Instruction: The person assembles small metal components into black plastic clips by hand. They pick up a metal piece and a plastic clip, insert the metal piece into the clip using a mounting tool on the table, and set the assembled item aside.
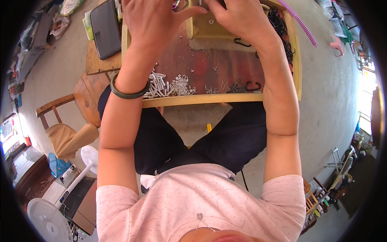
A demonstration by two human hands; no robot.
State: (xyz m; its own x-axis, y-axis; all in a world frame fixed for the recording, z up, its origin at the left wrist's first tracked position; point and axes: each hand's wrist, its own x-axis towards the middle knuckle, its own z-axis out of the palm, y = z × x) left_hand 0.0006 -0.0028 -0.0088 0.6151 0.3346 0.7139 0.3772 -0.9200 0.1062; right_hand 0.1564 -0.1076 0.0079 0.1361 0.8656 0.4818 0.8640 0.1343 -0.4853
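Note:
At the top edge, my left hand (151,20) lies over the left side of a shallow wooden tray (201,99). Its thumb stretches out to the right, away from the palm; the fingertips are cut off by the picture's edge. My right hand (242,20) comes in from the other side, its thumb pointing toward the left thumb, its fingers mostly out of the picture. Between and just below the two thumbs is a yellowish block (203,30) with a small hole. Whether either hand holds a small part there is hidden.
Small silvery metal pins (159,85) and short clear pieces (181,85) lie along the tray's near edge, beside dark screws (237,86) and a black hook (253,86). More black hooks (278,26) fill the right side. A dark tablet (105,30) lies left; a purple coiled strip (300,24) hangs right.

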